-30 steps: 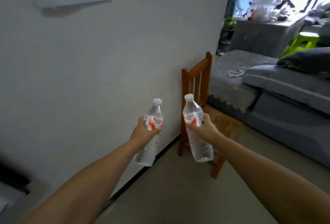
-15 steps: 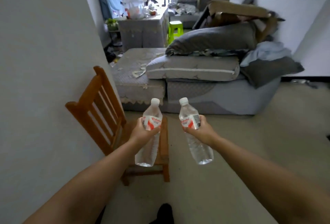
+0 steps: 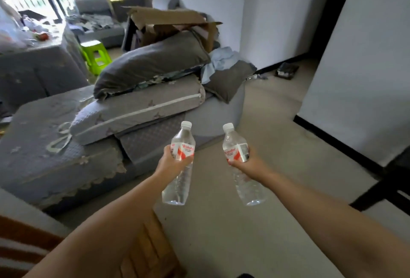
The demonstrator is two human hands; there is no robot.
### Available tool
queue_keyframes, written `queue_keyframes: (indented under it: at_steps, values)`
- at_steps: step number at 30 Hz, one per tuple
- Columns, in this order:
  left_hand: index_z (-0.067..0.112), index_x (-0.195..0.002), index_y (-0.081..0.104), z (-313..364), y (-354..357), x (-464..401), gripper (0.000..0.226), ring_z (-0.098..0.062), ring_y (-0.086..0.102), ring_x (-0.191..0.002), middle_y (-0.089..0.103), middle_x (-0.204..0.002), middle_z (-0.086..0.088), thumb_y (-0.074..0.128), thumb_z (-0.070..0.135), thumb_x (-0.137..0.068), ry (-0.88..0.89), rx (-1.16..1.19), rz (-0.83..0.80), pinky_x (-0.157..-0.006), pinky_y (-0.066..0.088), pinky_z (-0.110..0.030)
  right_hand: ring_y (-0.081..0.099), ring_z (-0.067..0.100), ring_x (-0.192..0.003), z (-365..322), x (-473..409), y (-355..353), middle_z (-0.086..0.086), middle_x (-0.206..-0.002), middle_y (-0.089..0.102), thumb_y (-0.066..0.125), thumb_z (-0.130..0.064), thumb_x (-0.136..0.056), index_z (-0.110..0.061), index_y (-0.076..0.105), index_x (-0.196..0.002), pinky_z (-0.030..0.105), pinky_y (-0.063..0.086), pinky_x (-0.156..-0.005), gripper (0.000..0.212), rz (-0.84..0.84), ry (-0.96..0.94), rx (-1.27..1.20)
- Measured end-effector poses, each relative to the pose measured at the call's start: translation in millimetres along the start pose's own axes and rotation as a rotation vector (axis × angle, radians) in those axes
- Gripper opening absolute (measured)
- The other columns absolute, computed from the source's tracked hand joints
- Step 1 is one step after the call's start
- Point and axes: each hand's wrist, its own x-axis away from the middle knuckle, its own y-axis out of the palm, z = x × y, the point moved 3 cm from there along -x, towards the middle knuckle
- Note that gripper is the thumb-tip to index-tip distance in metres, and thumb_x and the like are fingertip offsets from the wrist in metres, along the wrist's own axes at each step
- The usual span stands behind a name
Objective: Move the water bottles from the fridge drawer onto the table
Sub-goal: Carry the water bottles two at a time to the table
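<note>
Sofa (image 3: 66, 162) shifted left; hands (image 3: 175, 162) still grip bottles (image 3: 182, 151).

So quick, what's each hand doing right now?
Left hand: closed in a grip around the left water bottle, at its label.
Right hand: closed in a grip around the right water bottle, at its label.

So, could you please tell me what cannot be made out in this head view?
- The table for the bottles: not identifiable; only a dark frame at the right edge, cut off.
- Small print on the left bottle and right bottle: too small, partly under the left hand and right hand.
- Wooden chair: blurred, cut by the bottom edge.
- Cardboard box contents: hidden by cushions.
</note>
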Motion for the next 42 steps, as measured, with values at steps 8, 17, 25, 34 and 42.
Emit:
queue_keyframes:
  at_steps: [8,17,25,34,42]
  values:
    - [0.014,-0.136,0.036,60.2,108.6,-100.8,0.074,-0.017,0.057,-0.099,0.058,-0.118,-0.001,0.075,0.039,-0.077,0.092,-0.146,-0.233,-0.083,0.047,-0.03,0.056,0.014,-0.092,35.5,-71.9,-76.6,-0.001,-0.107,0.058,0.075,-0.025,-0.081,-0.013,0.046,-0.126,0.017,0.041,-0.069,0.055,0.188,0.132,-0.005]
    - [0.014,-0.127,0.041,180.0,240.6,-231.3,0.06,-0.013,0.053,-0.091,0.053,-0.1,0.006,0.074,0.034,-0.081,0.238,-0.225,-0.375,-0.08,0.043,-0.027,0.057,0.018,-0.092,61.9,-205.8,-212.0,-0.001,-0.108,0.055,0.076,-0.029,-0.079,-0.016,0.038,-0.131,0.032,0.051,-0.076,0.066,0.336,0.202,-0.037]
    - [0.016,-0.124,0.046,241.3,340.4,-334.7,0.067,-0.016,0.063,-0.09,0.064,-0.108,0.001,0.078,0.044,-0.072,0.262,-0.246,-0.493,-0.078,0.051,-0.032,0.06,0.009,-0.072,91.7,-291.4,-303.5,-0.002,-0.092,0.059,0.077,-0.023,-0.079,-0.016,0.039,-0.124,0.018,0.049,-0.047,0.059,0.489,0.266,-0.14]
    - [0.019,-0.129,0.038,362.7,502.0,-443.5,0.067,-0.017,0.057,-0.097,0.057,-0.113,0.0,0.078,0.029,-0.076,0.439,-0.229,-0.765,-0.081,0.044,-0.029,0.06,0.022,-0.096,132.4,-390.8,-421.9,0.003,-0.112,0.057,0.077,-0.036,-0.076,-0.018,0.033,-0.136,0.035,0.053,-0.081,0.077,0.71,0.396,-0.121]
    - [0.018,-0.134,0.038,481.1,651.0,-489.7,0.072,-0.019,0.056,-0.099,0.056,-0.117,0.0,0.077,0.034,-0.076,0.57,-0.306,-0.979,-0.08,0.043,-0.03,0.06,0.022,-0.105,160.2,-424.5,-530.8,0.003,-0.122,0.059,0.078,-0.04,-0.075,-0.02,0.033,-0.138,0.04,0.051,-0.094,0.08,0.939,0.506,-0.252]
